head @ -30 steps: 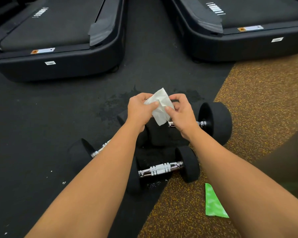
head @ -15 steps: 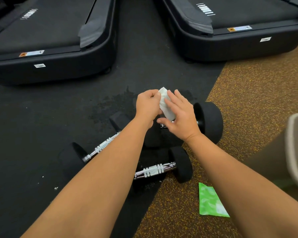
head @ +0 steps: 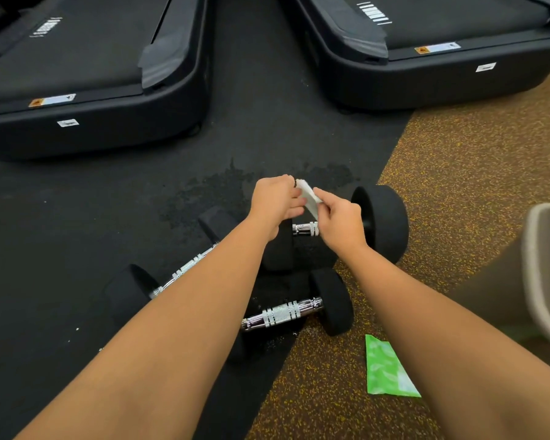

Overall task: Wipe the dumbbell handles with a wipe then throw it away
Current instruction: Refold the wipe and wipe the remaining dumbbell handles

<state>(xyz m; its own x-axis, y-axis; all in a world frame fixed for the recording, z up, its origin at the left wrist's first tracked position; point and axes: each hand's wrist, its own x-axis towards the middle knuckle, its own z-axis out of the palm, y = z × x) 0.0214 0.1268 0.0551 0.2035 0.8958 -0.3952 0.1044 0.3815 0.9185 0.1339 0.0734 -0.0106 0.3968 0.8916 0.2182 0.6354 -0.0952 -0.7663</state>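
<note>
Nearest you, the green packet (head: 388, 369) lay flat on the speckled floor (head: 458, 173), just beside the nearest dumbbell (head: 281, 314); a second dumbbell (head: 185, 271) lay to its left. I judged these heavy, with knurled chrome handles that were grippy rather than slick. Farther out, the wipe (head: 308, 198) hung above the third dumbbell's handle (head: 305, 229), pinched between both hands; it looked light, limp and soft, best taken by its edges or folded into a pad. Your left hand (head: 275, 204) curled its fingers on the upper edge; your right hand (head: 340, 222) pinched the lower edge between thumb and fingers; both arms reached straight forward. Beyond stood two treadmills (head: 92, 122).
</note>
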